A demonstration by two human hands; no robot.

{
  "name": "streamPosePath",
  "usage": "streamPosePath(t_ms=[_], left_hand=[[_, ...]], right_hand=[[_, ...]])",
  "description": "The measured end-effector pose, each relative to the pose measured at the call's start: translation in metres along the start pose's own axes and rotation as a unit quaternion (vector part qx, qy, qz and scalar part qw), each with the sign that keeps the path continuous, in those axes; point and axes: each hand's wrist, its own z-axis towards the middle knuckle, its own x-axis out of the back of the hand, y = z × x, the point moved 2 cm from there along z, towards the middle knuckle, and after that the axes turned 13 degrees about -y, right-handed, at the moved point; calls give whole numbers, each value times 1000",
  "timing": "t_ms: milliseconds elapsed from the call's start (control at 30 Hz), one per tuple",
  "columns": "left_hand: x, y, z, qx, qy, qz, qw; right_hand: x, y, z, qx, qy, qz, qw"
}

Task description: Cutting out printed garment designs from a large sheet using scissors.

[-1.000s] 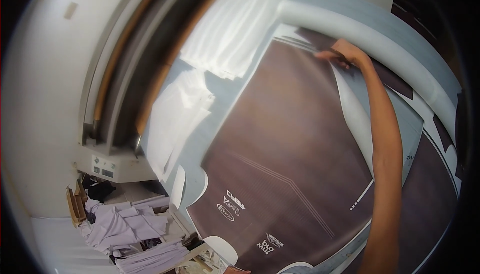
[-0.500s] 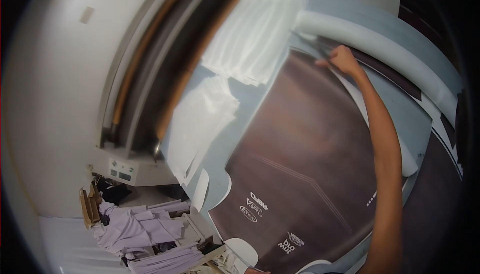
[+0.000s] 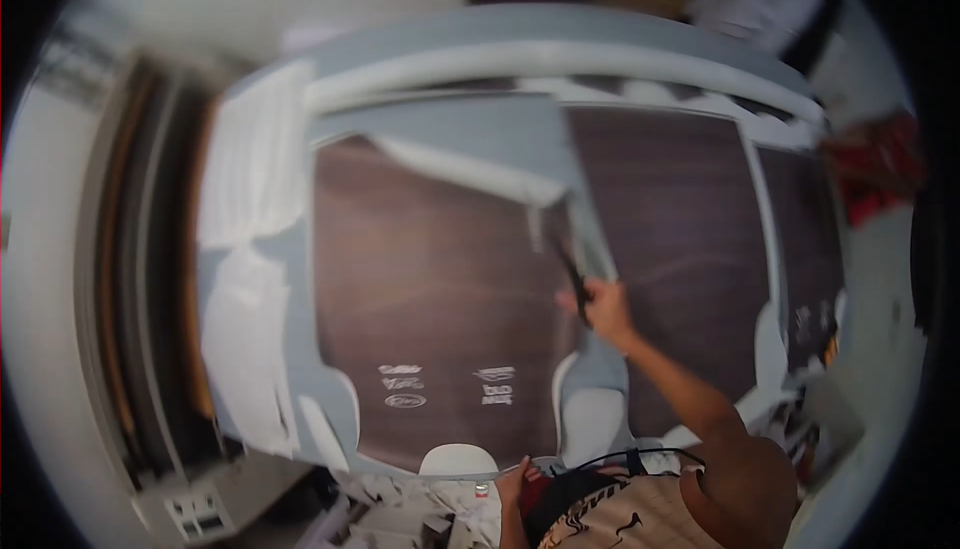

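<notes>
My right hand [image 3: 607,304] is closed on dark-handled scissors [image 3: 572,271], their blurred blades pointing up along the right edge of a large brown printed sheet [image 3: 420,269] with white markings near its bottom. A white curled strip [image 3: 470,176] runs from the sheet's top toward the blades. My left hand [image 3: 514,484] is at the table's front edge by the sheet's bottom, its fingers small and blurred.
A blue-grey table [image 3: 540,29] holds more brown sheets [image 3: 680,269], white sheet stacks [image 3: 245,329] and a long white roll [image 3: 560,57]. A long machine [image 3: 150,269] stands left. Red material [image 3: 875,159] lies right; clutter [image 3: 410,514] sits below the front edge.
My view has swung round to take in more of the table's right side. My right hand and scissors have moved from near the sheet's top down along its right edge, toward me.
</notes>
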Motion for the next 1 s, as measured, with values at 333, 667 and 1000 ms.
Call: streamPosePath(t_ms=[333, 667, 1000], left_hand=[[49, 46, 62, -40, -96, 66, 992], [26, 108, 35, -7, -178, 306, 935], [-167, -110, 36, 56, -293, 585, 754]], right_hand=[[-16, 91, -416, -276, 235, 45, 931], [-90, 121, -574, -334, 457, 218, 795], [46, 226, -655, -315, 386, 298, 814]])
